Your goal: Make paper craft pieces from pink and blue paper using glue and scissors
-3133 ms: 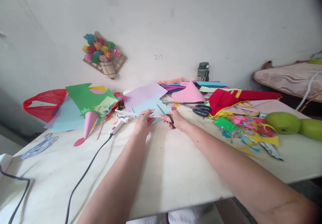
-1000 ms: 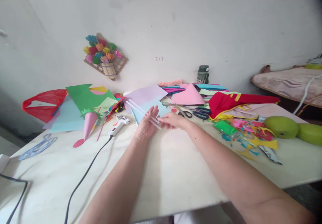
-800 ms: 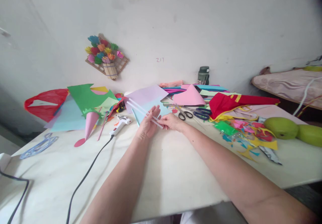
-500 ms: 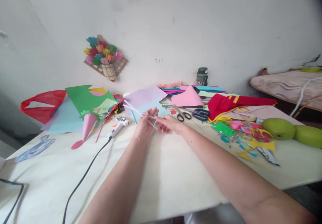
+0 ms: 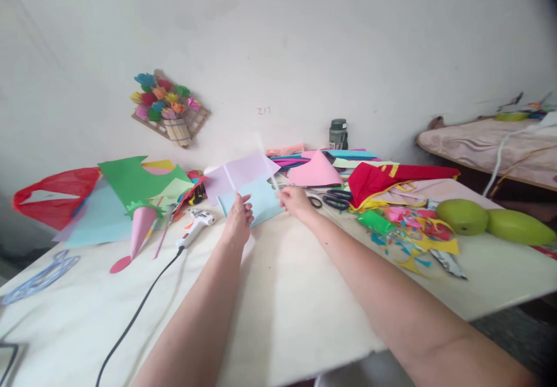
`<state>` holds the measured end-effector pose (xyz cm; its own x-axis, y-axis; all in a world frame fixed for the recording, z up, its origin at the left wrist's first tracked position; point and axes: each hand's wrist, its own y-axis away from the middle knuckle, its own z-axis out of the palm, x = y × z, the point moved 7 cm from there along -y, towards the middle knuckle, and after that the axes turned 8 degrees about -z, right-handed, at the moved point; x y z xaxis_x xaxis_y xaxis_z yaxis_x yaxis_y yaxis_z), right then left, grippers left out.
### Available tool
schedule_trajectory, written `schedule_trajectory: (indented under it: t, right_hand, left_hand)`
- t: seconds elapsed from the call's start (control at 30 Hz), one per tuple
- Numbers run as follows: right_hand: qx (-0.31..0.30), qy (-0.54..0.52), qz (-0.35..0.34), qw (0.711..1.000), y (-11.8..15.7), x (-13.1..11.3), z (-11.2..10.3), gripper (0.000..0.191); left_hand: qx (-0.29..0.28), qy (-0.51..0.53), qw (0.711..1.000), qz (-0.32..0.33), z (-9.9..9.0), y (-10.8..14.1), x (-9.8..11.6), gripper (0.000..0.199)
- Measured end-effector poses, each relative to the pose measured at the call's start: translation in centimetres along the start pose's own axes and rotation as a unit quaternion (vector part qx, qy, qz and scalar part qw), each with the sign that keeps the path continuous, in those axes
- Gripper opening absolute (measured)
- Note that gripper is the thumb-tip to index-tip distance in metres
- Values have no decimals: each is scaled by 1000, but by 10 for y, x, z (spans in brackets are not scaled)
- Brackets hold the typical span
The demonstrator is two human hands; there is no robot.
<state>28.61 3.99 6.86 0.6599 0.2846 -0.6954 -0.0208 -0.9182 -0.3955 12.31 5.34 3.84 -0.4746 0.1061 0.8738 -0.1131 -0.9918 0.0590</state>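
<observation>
Pale strips, two slim lengths, are at the centre of the frame, raised over the surface and apart from each other. The left hand pinches one near its lower end between thumb and finger, the other fingers loosely curled; this strip leans left, in front of the lilac sheet. The right hand has the other by its lower end in a fingertip pinch, the remaining fingers folded in. That second strip is blurred, so its upper end is hard to make out, and whether the pair is paper or plastic cannot be told.

A light pinch should serve best, since pieces this narrow seem likely to bend or crease under a hard grip. Gripping both at matching points low down would make them easy to level with each other and leave most of each length free. Their tips are better kept clear of the lilac sheet and the light blue sheet below it, as a loose sheet could catch and slide. Left of centre lies the glue gun; it may be hot, so the left forearm should avoid it and its cord. Right of centre, the blue-handled scissors call for similar care from the right wrist.
</observation>
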Motion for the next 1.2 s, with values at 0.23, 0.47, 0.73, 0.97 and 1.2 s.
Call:
schedule_trajectory:
  t: [0.23,0.47,0.73,0.97,1.2]
  right_hand:
    - [106,228,172,953,1,79,-69,27]
    - [122,229,102,960,2,51,-54,31]
    - [-15,-145,-51,988,12,-22,32,43]
    - [22,-372,72,925,16,-7,34,25]
    - [-13,-388,94,917,20,-11,48,15]
  left_hand:
    - [-32,-66,997,-38,7,10,-6,44]
    - [-18,-125,992,24,8,16,1,40]
    - [10,-430,892,141,23,27,7,20]
    - [0,-546,833,87,13,33,25,17]
    - [328,-544,749,191,-80,52,96,15]
